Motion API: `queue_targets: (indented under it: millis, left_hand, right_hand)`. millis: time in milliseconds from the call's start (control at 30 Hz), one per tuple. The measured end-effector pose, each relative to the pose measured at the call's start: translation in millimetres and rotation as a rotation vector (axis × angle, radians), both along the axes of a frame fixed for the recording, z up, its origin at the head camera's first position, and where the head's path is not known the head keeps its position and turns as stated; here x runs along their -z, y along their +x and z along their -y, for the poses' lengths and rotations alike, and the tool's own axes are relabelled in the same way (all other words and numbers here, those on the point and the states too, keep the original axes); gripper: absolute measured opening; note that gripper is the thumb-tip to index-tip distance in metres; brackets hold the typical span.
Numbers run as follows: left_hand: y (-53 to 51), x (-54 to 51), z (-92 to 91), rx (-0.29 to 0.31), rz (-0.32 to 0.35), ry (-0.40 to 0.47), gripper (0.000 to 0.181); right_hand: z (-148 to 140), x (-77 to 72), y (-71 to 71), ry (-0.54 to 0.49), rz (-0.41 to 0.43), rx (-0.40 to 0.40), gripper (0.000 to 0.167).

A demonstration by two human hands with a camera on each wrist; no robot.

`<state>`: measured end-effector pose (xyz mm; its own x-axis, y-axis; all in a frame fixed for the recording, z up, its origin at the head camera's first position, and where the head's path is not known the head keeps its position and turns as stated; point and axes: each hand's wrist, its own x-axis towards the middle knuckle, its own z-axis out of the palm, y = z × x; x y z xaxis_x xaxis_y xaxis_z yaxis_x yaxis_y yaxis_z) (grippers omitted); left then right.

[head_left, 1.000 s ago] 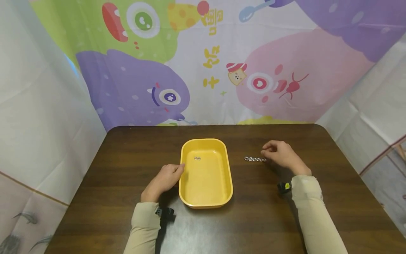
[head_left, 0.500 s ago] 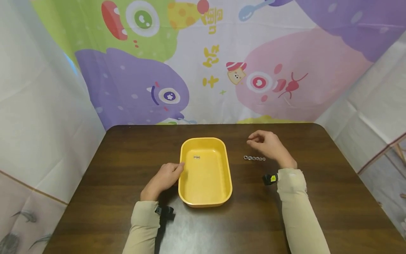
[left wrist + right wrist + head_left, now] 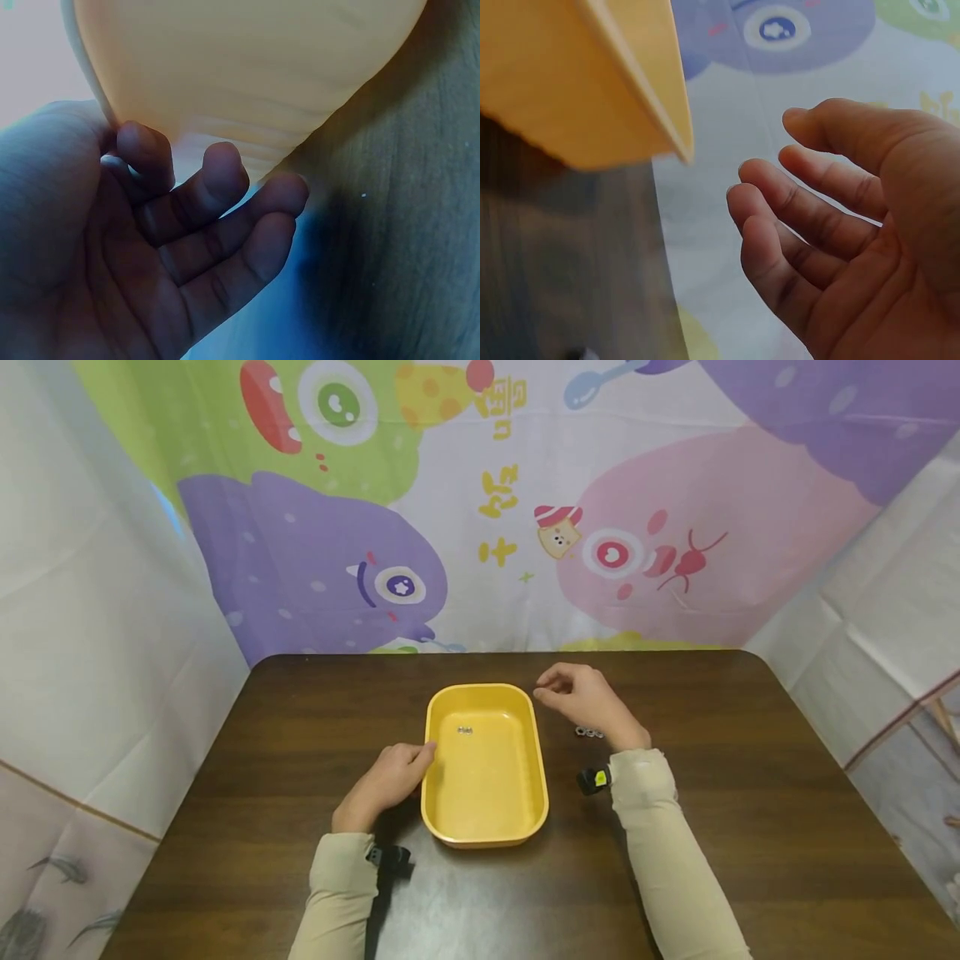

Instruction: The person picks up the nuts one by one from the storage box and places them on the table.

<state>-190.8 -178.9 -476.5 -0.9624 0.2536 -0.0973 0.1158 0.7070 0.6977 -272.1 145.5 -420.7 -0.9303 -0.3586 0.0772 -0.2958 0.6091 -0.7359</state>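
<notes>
The yellow tray (image 3: 486, 827) stands on the table, taller than wide in the head view. My left hand (image 3: 386, 785) grips its left wall, thumb over the rim; in the left wrist view the curled fingers (image 3: 225, 169) lie against the outside. Two small metal nuts (image 3: 465, 730) lie side by side in the tray's upper left. My right hand (image 3: 588, 702) hovers beside the tray's upper right corner. Its fingers are loosely bent, with a gap to the thumb and nothing seen between them. A row of small metal nuts (image 3: 588, 732) lies below it, partly hidden by the hand.
The dark wooden table (image 3: 285, 735) has rounded far corners. A cartoon-printed curtain (image 3: 510, 610) hangs directly behind its far edge, with pale cloth at both sides. Black wrist cameras (image 3: 592, 780) are strapped to both wrists.
My right hand has moved left and slightly farther away, from the row's right end over the nuts toward the tray. My left hand keeps its grip on the tray.
</notes>
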Motion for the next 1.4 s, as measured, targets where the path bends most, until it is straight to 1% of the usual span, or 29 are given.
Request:
queue_targets:
  millis: [167, 433, 600, 800, 867, 1033, 1200, 1400]
  left_hand:
    - [0.4, 0.2, -0.7, -0.001, 0.005, -0.004, 0.05]
    - [0.5, 0.9, -2.1, -0.008, 0.016, 0.0, 0.049]
    - [0.7, 0.0, -3.2, -0.004, 0.02, 0.002, 0.049]
    - [1.4, 0.3, -2.3, -0.001, 0.024, 0.013, 0.049]
    - [1.1, 1.2, -2.0, -0.001, 0.025, 0.014, 0.048]
    - [0.3, 2.2, -2.3, 0.002, 0.023, 0.013, 0.049]
    - [0.1, 0.8, -2.2, 0.005, 0.017, 0.019, 0.049]
    - [-0.4, 0.9, 0.3, 0.007, -0.002, 0.014, 0.048]
  right_hand:
    - [21, 2.0, 0.9, -0.029, 0.011, -0.033, 0.02]
    - [45, 0.3, -0.6, -0.052, -0.018, -0.053, 0.02]
    - [59, 2.5, -3.6, -0.059, -0.032, -0.074, 0.017]
    - [74, 6.6, -5.4, -0.131, -0.032, -0.071, 0.015]
    - [78, 8.9, -6.8, -0.14, -0.033, -0.071, 0.015]
    - [83, 15.1, -10.8, -0.109, -0.026, -0.066, 0.016]
    - [86, 18.2, -13.3, -0.083, -0.023, -0.058, 0.015]
    - [94, 20.3, -14.9, -0.03, -0.003, -0.09, 0.018]
